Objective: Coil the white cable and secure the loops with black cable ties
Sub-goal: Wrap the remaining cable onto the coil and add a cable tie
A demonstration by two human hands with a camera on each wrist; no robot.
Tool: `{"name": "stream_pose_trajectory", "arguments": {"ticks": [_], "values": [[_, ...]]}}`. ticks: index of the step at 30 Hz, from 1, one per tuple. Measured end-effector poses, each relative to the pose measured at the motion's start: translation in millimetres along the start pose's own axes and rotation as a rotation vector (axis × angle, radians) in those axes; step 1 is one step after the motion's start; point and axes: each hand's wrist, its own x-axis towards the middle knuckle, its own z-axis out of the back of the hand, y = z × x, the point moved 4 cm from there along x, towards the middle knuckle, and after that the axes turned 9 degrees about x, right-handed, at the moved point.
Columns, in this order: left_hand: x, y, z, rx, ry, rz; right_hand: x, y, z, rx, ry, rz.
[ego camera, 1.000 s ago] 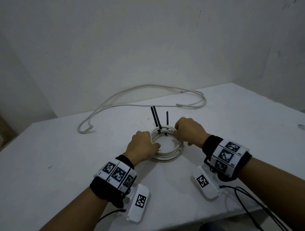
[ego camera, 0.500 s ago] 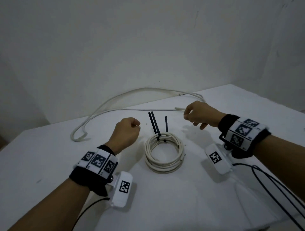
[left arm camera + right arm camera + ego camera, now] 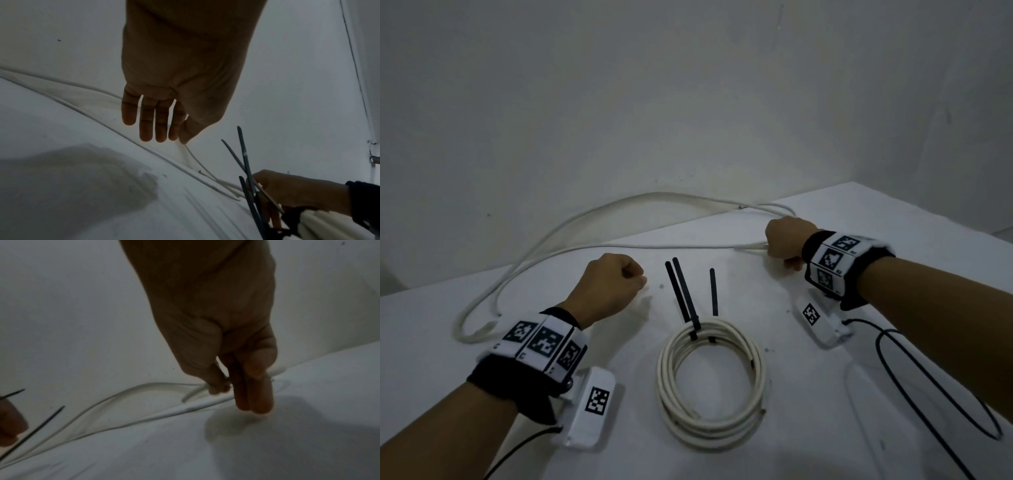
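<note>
The coiled cable (image 3: 710,377) and the loose white cable (image 3: 664,195) have a smooth, faintly glossy off-white plastic sheath. The cable ties (image 3: 681,291) are matt black plastic strips. The table (image 3: 448,342) is matt white and lightly speckled. The wristbands (image 3: 493,380) look like black cloth.

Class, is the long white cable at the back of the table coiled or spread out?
Spread out: the long cable trails in one loose bend across the table, unlike the tied coil nearby.
</note>
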Motion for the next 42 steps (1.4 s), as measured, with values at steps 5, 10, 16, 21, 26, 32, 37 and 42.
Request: {"name": "stream_pose_trajectory", "arguments": {"ticks": [5,10,16,21,26,32,37,42], "values": [[-6.3,-20.7,18.0,-0.007,-0.050,-0.064,-18.6,-3.2,45.7,0.244,-0.299,0.105],[-24.4,-55.4,55.7,0.010,-0.165,-0.138,-65.1,1.0,106.2,0.894,-0.540,0.320],[-60.8,-78.1,106.2,-0.001,-0.302,-0.199,-132.8,49.3,150.0,1.086,-0.437,0.673],[-88.6,-70.6,145.3,-0.054,-0.382,-0.164,-198.7,93.5,163.4,1.106,-0.289,0.884],[-118.1,-58.5,170.7,-0.080,-0.414,-0.157,-261.3,124.1,171.4,1.292,-0.167,1.009],[-151.6,-65.4,197.8,-0.087,-0.573,-0.301,-318.4,155.3,173.2,1.278,0.019,1.143],[-163.7,-64.7,220.8,-0.163,-0.577,-0.310,-353.0,157.2,173.2,1.229,-0.165,1.200],[-178.0,-73.4,221.7,-0.192,-0.496,-0.370,-383.2,145.9,181.0,1.232,-0.296,1.250]]}}
